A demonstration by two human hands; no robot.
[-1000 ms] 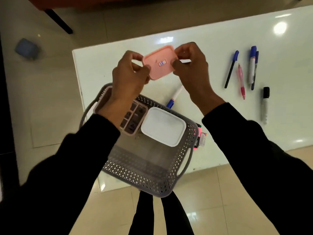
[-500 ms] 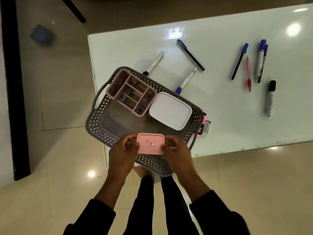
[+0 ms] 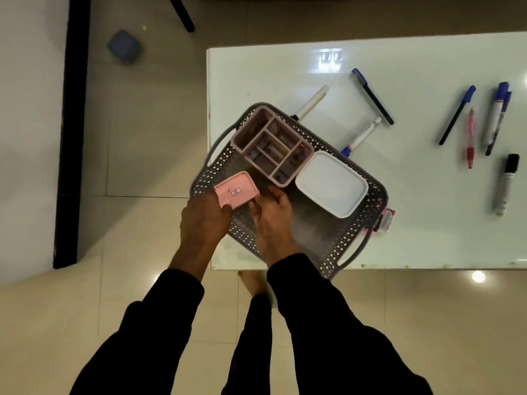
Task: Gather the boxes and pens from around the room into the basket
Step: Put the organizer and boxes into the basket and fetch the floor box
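Pink box: the small pink box (image 3: 236, 193) with a little sticker on top sits at the near left corner of the basket, over its rim.
Left hand: the left hand (image 3: 203, 220) holds the pink box, with the thumb pressed on its near edge.
Right hand: the right hand (image 3: 270, 212) is just beside the pink box with its fingers loose and spread; it grips nothing.
Basket: the grey basket (image 3: 350, 253) with holes in its walls sits on the corner of the white table (image 3: 427, 229).
Inside the basket: a pink tray with little rooms (image 3: 272, 145) is at the far side, and a white box (image 3: 332, 183) lies touching it on the right.
Pens: two pens (image 3: 360, 136) and a dark pen (image 3: 372, 96) lie just behind the basket; more pens (image 3: 470, 136) and a marker (image 3: 506, 183) lie well apart on the right.
Floor: a blue thing (image 3: 124, 47) lies on the floor far to the left.
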